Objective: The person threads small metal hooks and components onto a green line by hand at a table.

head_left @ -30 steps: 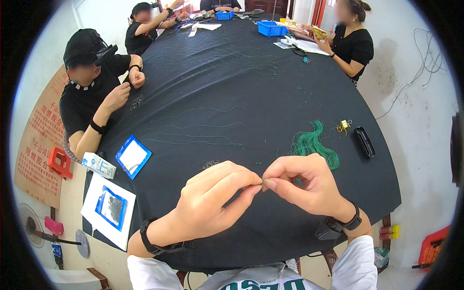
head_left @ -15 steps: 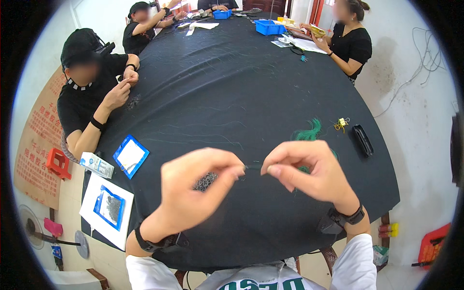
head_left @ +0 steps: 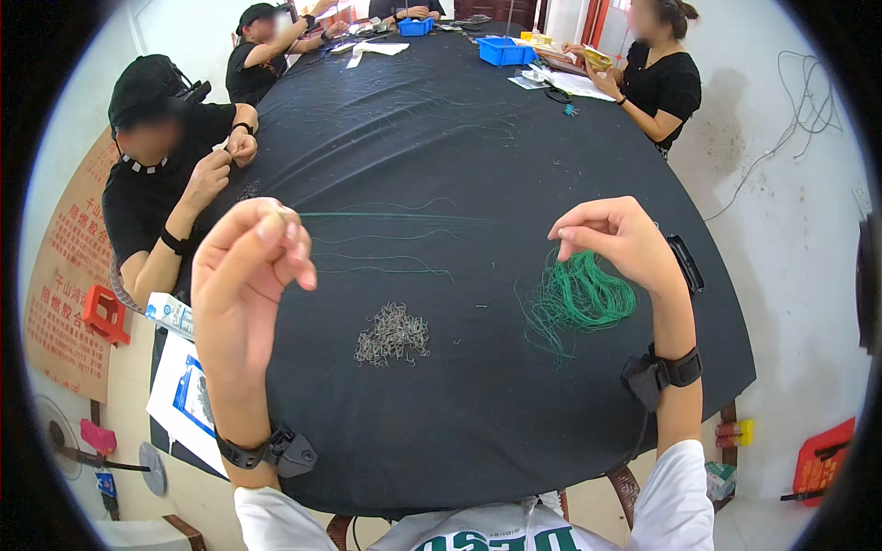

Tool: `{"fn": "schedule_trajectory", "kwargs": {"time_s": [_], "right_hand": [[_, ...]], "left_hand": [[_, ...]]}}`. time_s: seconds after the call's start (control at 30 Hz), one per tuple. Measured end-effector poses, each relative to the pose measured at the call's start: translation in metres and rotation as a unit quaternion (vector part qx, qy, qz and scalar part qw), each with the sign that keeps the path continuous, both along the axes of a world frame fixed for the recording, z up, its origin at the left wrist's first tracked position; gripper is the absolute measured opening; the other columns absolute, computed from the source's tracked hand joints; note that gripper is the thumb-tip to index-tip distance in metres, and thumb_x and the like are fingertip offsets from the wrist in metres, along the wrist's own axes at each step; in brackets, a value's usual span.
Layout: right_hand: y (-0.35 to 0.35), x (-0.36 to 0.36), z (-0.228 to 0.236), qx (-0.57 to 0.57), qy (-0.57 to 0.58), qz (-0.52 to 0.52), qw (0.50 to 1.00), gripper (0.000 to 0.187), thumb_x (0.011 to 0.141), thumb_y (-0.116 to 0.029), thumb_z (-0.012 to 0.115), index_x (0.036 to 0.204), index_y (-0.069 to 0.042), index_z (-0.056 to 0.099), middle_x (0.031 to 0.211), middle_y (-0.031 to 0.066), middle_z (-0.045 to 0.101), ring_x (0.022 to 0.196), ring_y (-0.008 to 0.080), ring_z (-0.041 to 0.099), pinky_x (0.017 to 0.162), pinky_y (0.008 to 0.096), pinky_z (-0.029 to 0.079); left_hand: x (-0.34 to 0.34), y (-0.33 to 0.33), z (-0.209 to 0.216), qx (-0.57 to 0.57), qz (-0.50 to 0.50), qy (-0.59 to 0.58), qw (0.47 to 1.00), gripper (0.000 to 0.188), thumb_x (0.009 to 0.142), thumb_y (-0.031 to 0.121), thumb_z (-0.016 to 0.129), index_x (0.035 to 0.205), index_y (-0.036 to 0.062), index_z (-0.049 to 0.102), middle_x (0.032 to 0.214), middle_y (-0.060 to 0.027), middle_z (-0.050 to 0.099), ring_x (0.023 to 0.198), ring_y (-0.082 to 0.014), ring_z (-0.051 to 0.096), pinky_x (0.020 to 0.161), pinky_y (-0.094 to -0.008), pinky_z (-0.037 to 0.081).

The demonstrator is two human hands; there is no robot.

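My left hand [head_left: 253, 262] is raised at the left, closed, with thumb and finger pinching a green thread [head_left: 377, 216]. The thread stretches rightward over the table and fades from sight before my right hand. Across from it, my right hand [head_left: 616, 241] hovers over the upper edge of a green thread bundle [head_left: 588, 298], its fingers bent and the thumb slightly apart from them. Nothing can be made out in it. Between my hands, on the black cloth, lies a pile of small metal fishing hooks [head_left: 393, 336]. A tiny object tied at the left fingertips is too small to tell.
Black cloth [head_left: 441, 432] covers the table. Loose green threads [head_left: 386, 269] lie beyond the hooks. A black case [head_left: 684, 264] sits behind my right wrist. Left are a carton [head_left: 170, 312] and a blue-edged packet [head_left: 191, 390] on white paper. Other people work around the table.
My hands were close together over the table's middle with a short thread between them. They have moved far apart, the left up and leftward, uncovering the hook pile and the thread bundle.
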State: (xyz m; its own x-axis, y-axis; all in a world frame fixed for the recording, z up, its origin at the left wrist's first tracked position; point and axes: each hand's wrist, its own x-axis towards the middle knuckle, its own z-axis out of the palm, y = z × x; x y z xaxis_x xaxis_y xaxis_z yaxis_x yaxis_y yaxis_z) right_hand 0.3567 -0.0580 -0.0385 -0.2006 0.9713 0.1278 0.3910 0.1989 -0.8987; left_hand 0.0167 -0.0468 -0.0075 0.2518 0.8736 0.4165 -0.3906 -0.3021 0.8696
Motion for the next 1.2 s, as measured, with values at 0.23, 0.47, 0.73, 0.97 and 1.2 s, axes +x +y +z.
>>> {"fn": "schedule_trajectory", "kwargs": {"time_s": [0.23,0.47,0.73,0.97,1.2], "right_hand": [[0.007,0.011,-0.003,-0.015,0.000,-0.027,1.000,0.012,0.082,-0.009,0.063,0.085,0.002,0.064,0.073,0.0095,0.067,0.070,0.0133,0.065,0.069,0.0240,0.051],[0.014,0.026,-0.005,-0.007,-0.010,-0.046,0.999,0.014,0.082,-0.010,0.064,0.087,0.003,0.064,0.073,0.0097,0.067,0.068,0.0134,0.066,0.066,0.0236,0.053],[0.008,0.020,0.005,-0.027,0.019,-0.057,0.998,0.010,0.083,-0.007,0.063,0.083,0.003,0.064,0.073,0.0093,0.067,0.068,0.0138,0.066,0.064,0.0237,0.053],[-0.054,-0.053,0.030,0.179,-0.153,0.007,0.972,0.005,0.078,-0.006,0.066,0.079,-0.002,0.064,0.069,0.0089,0.065,0.062,0.0156,0.064,0.056,0.0259,0.048],[-0.074,-0.093,0.025,0.362,-0.252,0.014,0.897,0.013,0.068,-0.009,0.071,0.078,-0.007,0.064,0.066,0.0043,0.061,0.056,0.0184,0.060,0.049,0.0279,0.045]], "left_hand": [[-0.026,0.011,0.002,-0.009,0.023,-0.097,0.995,0.020,0.094,0.016,0.052,0.106,0.0000,0.053,0.086,-0.0032,0.049,0.078,-0.0095,0.046,0.063,-0.0220,0.041],[-0.044,0.019,0.009,-0.009,-0.002,-0.203,0.979,0.016,0.095,0.007,0.047,0.108,-0.0031,0.045,0.092,-0.0058,0.043,0.083,-0.0113,0.046,0.067,-0.0212,0.046],[-0.050,0.020,0.007,-0.029,0.036,-0.231,0.972,0.014,0.095,0.007,0.048,0.105,-0.0020,0.051,0.093,-0.0063,0.047,0.086,-0.0124,0.049,0.069,-0.0226,0.048],[0.019,-0.013,-0.011,-0.086,-0.055,0.032,0.994,0.013,0.087,0.011,0.059,0.087,-0.0013,0.060,0.077,-0.0082,0.060,0.068,-0.0136,0.060,0.050,-0.0256,0.052],[0.045,-0.037,-0.016,-0.213,-0.138,0.090,0.963,0.008,0.084,0.006,0.060,0.085,-0.0011,0.062,0.087,-0.0133,0.062,0.075,-0.0180,0.064,0.046,-0.0248,0.053]]}}
